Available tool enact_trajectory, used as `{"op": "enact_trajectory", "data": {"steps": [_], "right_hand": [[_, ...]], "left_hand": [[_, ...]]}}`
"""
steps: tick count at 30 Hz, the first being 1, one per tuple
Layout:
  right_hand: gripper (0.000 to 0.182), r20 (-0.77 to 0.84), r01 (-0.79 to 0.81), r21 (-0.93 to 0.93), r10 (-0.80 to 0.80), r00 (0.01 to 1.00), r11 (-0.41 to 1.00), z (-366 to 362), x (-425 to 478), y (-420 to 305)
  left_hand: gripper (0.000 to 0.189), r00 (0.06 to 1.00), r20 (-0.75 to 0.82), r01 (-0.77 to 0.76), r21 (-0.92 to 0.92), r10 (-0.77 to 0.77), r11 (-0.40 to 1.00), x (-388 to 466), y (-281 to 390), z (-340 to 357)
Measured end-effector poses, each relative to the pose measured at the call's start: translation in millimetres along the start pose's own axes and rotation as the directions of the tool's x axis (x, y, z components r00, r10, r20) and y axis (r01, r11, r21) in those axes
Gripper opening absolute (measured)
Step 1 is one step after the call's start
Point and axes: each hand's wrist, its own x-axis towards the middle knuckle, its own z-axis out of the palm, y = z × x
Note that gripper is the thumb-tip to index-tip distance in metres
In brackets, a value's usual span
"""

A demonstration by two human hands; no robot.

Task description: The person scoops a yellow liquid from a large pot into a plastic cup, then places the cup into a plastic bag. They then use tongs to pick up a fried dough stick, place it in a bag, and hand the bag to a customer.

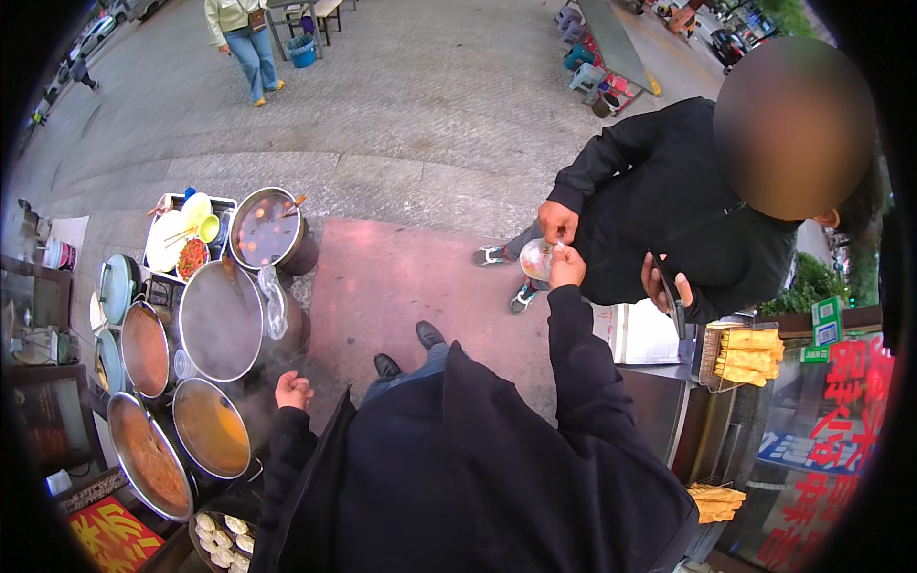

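My right hand (567, 267) is closed on the top of a small clear plastic bag (535, 259) with something reddish and pale in it. A person in a black jacket (688, 200) stands at the right; one of their hands (558, 220) is at the same bag, and their other hand holds a phone (672, 297). My left hand (294, 391) is raised beside the pots with its fingers curled, and nothing shows in it. Left of it stand a pot of yellowish-orange liquid (211, 427) and a large steaming pot (221, 322).
At the left are a pot of dark broth with eggs (265, 228), pots of brown food (147, 458), a tray of bowls (152, 263) and pale buns (222, 548). Fried dough sticks (749, 356) fill a wire basket at the right. Another person (247, 43) is farther off, near a blue bucket (301, 51).
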Motion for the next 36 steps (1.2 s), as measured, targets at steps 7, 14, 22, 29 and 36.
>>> {"op": "enact_trajectory", "data": {"steps": [7, 14, 22, 29, 36], "right_hand": [[0.018, 0.051, 0.125, 0.061, -0.128, 0.990, 0.990, 9.6, -0.6, -1.0], [0.022, 0.093, 0.110, 0.065, -0.116, 0.989, 0.992, 1.5, -2.5, -44.2], [0.013, -0.013, 0.283, -0.004, -0.283, 0.959, 0.959, 8.0, -49.1, -98.7], [0.035, 0.390, 0.278, 0.182, -0.329, 0.860, 0.943, 92.0, -102.4, -143.9], [0.064, 0.734, 0.305, 0.225, -0.367, 0.572, 0.925, 153.1, -83.1, -274.0]], "left_hand": [[0.034, 0.998, 0.067, -0.007, -0.006, 0.007, 1.000, -5.7, 7.4, 34.0], [0.027, 0.997, 0.006, -0.080, 0.068, 0.080, 0.994, 7.7, -19.6, 50.4], [0.029, 0.998, -0.041, -0.041, 0.081, 0.045, 0.996, 4.0, -33.6, 58.9], [0.034, 0.997, -0.082, -0.013, 0.002, 0.013, 1.000, -17.7, -24.4, 61.7], [0.038, 0.993, -0.072, 0.089, -0.065, -0.094, 0.994, -47.3, -16.5, 57.1]]}}
